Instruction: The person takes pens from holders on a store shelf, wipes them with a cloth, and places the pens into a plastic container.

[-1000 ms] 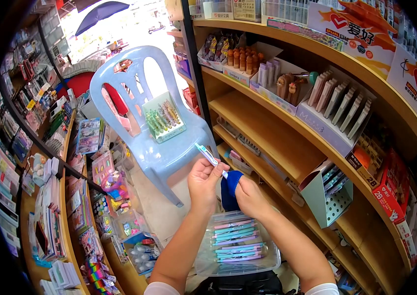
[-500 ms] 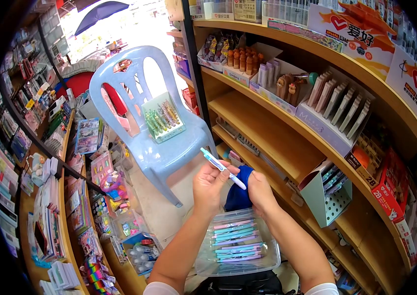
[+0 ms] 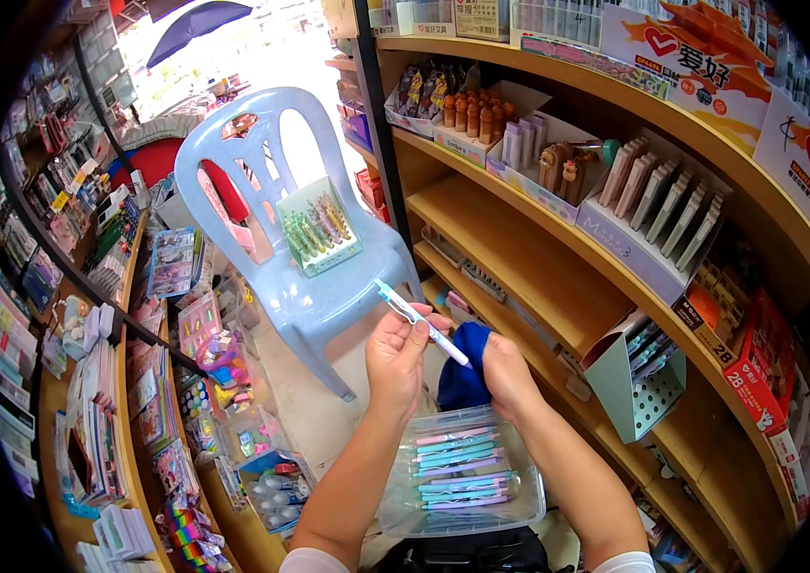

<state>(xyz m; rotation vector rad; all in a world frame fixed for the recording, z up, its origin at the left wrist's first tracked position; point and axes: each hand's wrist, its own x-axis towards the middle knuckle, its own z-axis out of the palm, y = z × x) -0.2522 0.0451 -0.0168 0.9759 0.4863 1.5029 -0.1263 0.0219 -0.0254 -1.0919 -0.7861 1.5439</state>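
Note:
My left hand [image 3: 399, 361] pinches a white and light-blue pen [image 3: 424, 323], which slants with its light-blue end up and to the left. Bunched in my right hand [image 3: 508, 378] is a dark blue cloth [image 3: 464, 368], close to the pen's lower end. Below both hands is a clear plastic box [image 3: 393, 497], with pink, teal and purple pens [image 3: 455, 456] lying in two groups inside.
Ahead stands a light-blue plastic chair [image 3: 319, 310] with a box of pens [image 3: 321, 229] on its seat. Wooden shelves [image 3: 510, 258] curve along the right, where a green dotted box [image 3: 622, 387] juts out. Stationery shelves [image 3: 128, 420] line the left.
The pen first came away from the cloth, its white lower part now showing, and has since shifted slightly up and left. My right hand still grips the cloth.

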